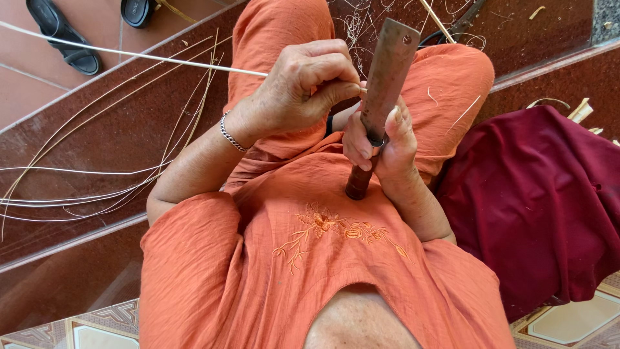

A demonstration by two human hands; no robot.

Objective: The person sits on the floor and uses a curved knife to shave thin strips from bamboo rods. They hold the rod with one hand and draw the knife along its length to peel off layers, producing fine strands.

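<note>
Fists: L hand [303,87] w/ strip [129,53], R hand [381,145] w/ knife [385,77]

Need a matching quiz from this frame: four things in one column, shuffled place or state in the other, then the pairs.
Things:
1. blade
2. cane strip
3. sandals
4. maroon cloth

Places or states:
A. lying on the tiled floor, top left
B. gripped upright in the right hand
C. heaped beside the person's right leg
D. pinched by the left hand and running off to the left

Pairs: 1-B, 2-D, 3-A, 4-C
</note>
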